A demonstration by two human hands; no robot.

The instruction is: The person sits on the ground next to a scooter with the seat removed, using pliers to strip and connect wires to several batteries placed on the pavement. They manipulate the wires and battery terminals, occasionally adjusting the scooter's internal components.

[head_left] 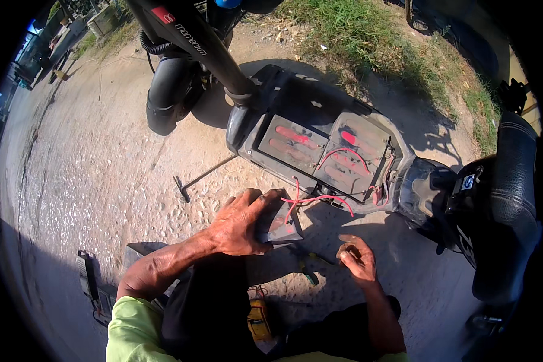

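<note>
My left hand (238,223) is closed over a grey box-shaped battery (280,223), its fingers across the top and its thumb low along the side. Red wires (295,202) run from this battery toward the open deck of a black electric scooter (244,130). Two more dusty batteries (289,145) with red patches lie side by side in that deck, and a red wire (347,152) arches over the right one. My right hand (359,259) hovers apart from the battery, fingers loosely bent with a gap between thumb and forefinger, holding nothing visible.
Pliers (308,273) with green-yellow handles lie between my hands. A yellow multimeter (259,320) sits between my legs. On the rough ground at left are a T-handle wrench (184,188) and a dark finned box (87,274). The scooter's black seat (514,175) stands at right.
</note>
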